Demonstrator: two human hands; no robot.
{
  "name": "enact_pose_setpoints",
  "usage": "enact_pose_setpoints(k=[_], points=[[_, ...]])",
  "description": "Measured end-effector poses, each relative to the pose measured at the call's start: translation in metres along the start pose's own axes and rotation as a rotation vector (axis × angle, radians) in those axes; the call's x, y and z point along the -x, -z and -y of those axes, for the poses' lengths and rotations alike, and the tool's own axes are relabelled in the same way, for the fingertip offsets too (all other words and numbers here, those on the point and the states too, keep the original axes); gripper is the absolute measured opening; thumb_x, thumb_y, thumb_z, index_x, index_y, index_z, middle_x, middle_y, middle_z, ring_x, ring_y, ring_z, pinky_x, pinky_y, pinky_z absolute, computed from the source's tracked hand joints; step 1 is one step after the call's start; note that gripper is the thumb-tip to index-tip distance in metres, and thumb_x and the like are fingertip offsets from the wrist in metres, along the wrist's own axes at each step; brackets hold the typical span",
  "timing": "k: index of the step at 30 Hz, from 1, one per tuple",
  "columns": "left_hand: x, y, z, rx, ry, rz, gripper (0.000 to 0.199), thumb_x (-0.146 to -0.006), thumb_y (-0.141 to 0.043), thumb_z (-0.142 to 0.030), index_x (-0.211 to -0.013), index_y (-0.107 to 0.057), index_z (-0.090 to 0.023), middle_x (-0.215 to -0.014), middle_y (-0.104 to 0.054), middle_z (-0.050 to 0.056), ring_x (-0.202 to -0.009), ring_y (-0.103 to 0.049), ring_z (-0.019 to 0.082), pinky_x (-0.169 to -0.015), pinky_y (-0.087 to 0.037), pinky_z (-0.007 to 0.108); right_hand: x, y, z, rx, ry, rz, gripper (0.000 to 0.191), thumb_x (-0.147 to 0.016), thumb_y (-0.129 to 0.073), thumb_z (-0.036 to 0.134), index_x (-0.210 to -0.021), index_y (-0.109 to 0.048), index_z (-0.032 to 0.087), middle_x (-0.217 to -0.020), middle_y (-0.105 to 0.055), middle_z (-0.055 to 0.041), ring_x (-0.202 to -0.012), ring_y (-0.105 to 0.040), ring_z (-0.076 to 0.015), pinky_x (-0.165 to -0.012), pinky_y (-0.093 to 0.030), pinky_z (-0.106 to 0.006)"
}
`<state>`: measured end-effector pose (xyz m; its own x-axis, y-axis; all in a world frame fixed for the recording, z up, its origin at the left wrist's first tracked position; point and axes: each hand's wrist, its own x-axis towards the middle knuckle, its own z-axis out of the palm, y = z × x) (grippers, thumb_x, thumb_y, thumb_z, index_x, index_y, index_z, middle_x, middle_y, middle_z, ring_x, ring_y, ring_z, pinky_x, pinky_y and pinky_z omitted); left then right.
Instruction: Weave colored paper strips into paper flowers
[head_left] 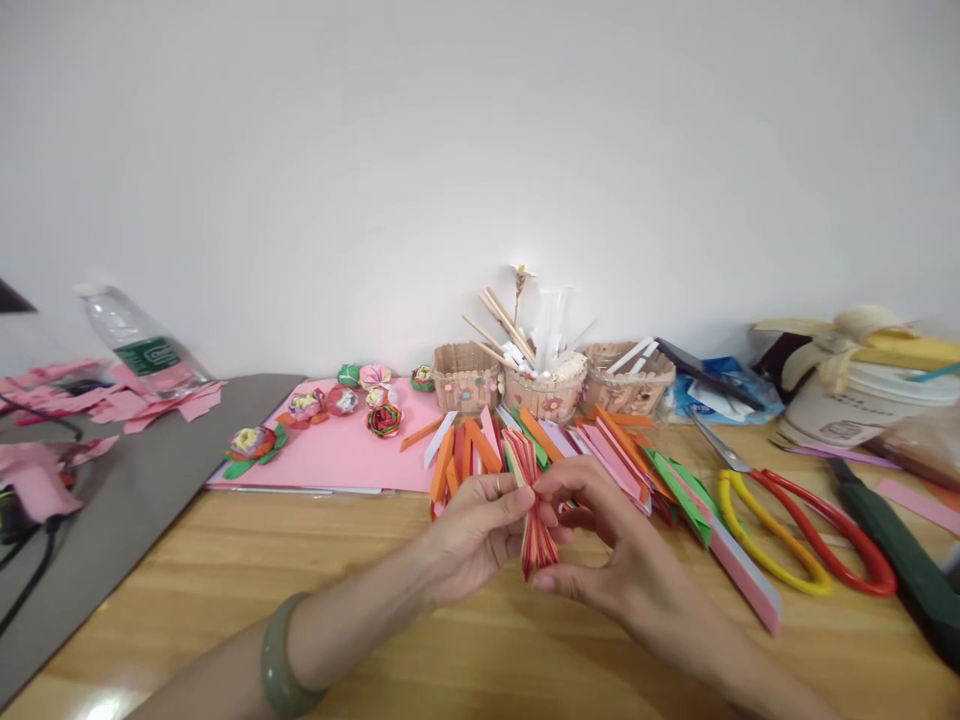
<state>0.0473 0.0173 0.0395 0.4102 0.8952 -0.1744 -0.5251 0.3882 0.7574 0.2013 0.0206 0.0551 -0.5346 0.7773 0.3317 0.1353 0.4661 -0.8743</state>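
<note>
Both hands meet over the wooden table around a bundle of folded paper strips (540, 538), red, pink and cream, pinched narrow at its middle and fanned at both ends. My left hand (480, 525) grips the waist of the bundle between thumb and fingers. On the other side, my right hand (607, 535) has its thumb at the lower fanned end and its fingers near the middle and upper part. Just behind the hands lie many folded paper strips (615, 460) in orange, pink, green and lilac.
Several finished paper flowers (384, 420) rest on pink paper sheets (337, 455). Small woven baskets (466, 380) with sticks line the wall. Scissors (795, 510) and a dark green tool (896, 550) lie right; a plastic bottle (139, 335) leans among pink scraps at left. A tub (862, 405) holds banana peel.
</note>
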Motion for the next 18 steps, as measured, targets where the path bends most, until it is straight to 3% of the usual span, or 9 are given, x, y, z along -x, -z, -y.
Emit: enact_pose_setpoints(k=[7, 11, 15, 18], points=[[0.001, -0.001, 0.001, -0.02, -0.006, 0.056, 0.035, -0.056, -0.076, -0.04, -0.059, -0.06, -0.009, -0.056, -0.063, 0.005, -0.059, -0.063, 0.016, -0.055, -0.044, 0.023, 0.001, 0.001, 0.001, -0.05, 0.014, 0.045, 0.03, -0.072, -0.068, 0.029, -0.095, -0.049, 0.025, -0.089, -0.049, -0.0001, -0.078, -0.051, -0.0142, -0.069, -0.048, -0.027], [0.001, -0.001, -0.001, -0.074, 0.003, 0.048, 0.031, -0.057, -0.076, -0.036, -0.065, -0.061, -0.01, -0.058, -0.062, 0.002, -0.054, -0.059, 0.012, -0.051, -0.043, 0.021, -0.001, 0.012, 0.002, -0.186, -0.116, 0.074, 0.048, -0.067, -0.067, 0.048, -0.103, -0.047, 0.025, -0.088, -0.049, -0.001, -0.078, -0.054, -0.0165, -0.067, -0.048, -0.029], [0.003, -0.001, -0.005, -0.299, 0.05, 0.141, 0.033, -0.062, -0.071, -0.04, -0.067, -0.062, -0.009, -0.059, -0.061, 0.004, -0.048, -0.054, 0.01, -0.045, -0.038, 0.021, -0.006, 0.017, 0.004, -0.265, -0.227, -0.085, 0.052, -0.07, -0.06, 0.055, -0.108, -0.047, 0.023, -0.072, -0.048, 0.0024, -0.063, -0.053, -0.0133, -0.056, -0.045, -0.025], [0.005, -0.004, -0.008, -0.494, 0.075, 0.204, 0.032, -0.068, -0.066, -0.041, -0.066, -0.059, -0.01, -0.058, -0.059, 0.002, -0.047, -0.049, 0.007, -0.045, -0.034, 0.02, -0.002, 0.01, 0.008, -0.299, -0.314, 0.033, 0.037, -0.073, -0.061, 0.046, -0.096, -0.051, 0.02, -0.064, -0.052, 0.0036, -0.056, -0.055, -0.0125, -0.054, -0.044, -0.025]])
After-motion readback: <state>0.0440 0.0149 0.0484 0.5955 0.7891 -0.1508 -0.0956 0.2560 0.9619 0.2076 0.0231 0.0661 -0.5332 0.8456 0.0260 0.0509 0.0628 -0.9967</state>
